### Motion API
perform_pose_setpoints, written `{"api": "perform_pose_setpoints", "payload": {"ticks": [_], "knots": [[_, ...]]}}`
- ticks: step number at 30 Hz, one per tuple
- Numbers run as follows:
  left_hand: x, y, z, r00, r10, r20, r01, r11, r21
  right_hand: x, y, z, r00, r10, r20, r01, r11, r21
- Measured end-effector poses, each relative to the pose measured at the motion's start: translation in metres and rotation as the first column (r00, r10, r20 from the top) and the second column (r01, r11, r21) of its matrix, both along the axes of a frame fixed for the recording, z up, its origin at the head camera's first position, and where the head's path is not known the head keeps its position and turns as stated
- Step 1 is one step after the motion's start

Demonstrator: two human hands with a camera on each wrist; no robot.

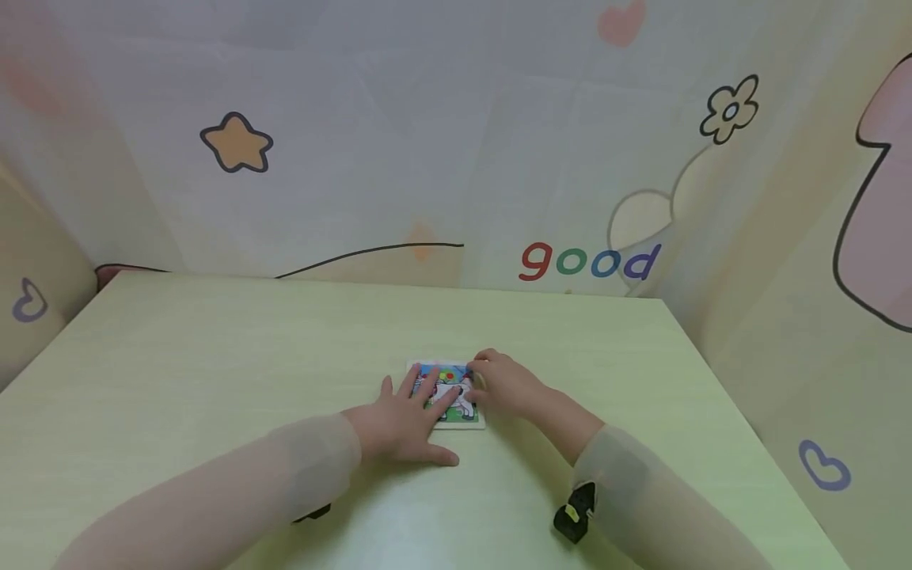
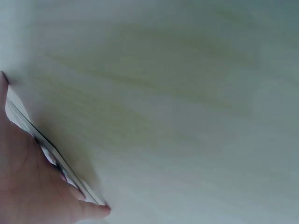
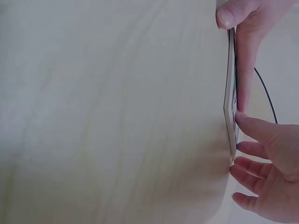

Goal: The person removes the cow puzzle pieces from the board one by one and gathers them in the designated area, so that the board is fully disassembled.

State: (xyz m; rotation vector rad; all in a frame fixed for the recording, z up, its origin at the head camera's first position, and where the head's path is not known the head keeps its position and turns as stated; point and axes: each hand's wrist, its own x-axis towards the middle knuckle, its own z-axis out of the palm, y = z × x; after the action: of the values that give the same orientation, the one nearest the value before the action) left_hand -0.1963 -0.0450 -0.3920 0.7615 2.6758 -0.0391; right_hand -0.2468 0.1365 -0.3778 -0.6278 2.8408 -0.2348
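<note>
While your left hand (image 1: 404,425) spreads 3 straight fingers across picture board (image 1: 466,407), gripping nothing, your right hand (image 1: 509,385), half curled, touches board's right side; cannot tell whether it pinches. Board lies on pale table (image 1: 235,360), partly under your left hand.

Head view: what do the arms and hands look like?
Left hand and right hand are ungloved; left sleeve and right sleeve are pale beige. A black device with a yellow mark shows by the right one, a black part by the left.
</note>
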Motion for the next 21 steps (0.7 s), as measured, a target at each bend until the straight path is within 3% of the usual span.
{"api": "perform_pose_setpoints", "payload": {"ticks": [6,11,16,21], "knots": [[-0.004,0.003,0.003,0.999,-0.025,0.027,0.026,0.999,-0.043,-0.006,0.003,0.0,1.0,-0.018,0.024,0.019,0.997,-0.075],[-0.004,0.006,0.004,1.0,-0.021,0.001,0.021,0.998,-0.065,-0.013,0.009,0.0,0.999,-0.018,0.027,0.022,0.989,-0.145],[-0.004,0.006,-0.001,1.0,-0.009,0.001,0.009,0.997,-0.071,-0.02,0.008,-0.002,0.992,-0.083,0.092,0.103,0.966,-0.238],[-0.003,0.006,0.001,1.0,-0.009,0.005,0.01,0.998,-0.055,-0.024,0.003,-0.004,0.98,-0.15,0.13,0.179,0.951,-0.251]]}}
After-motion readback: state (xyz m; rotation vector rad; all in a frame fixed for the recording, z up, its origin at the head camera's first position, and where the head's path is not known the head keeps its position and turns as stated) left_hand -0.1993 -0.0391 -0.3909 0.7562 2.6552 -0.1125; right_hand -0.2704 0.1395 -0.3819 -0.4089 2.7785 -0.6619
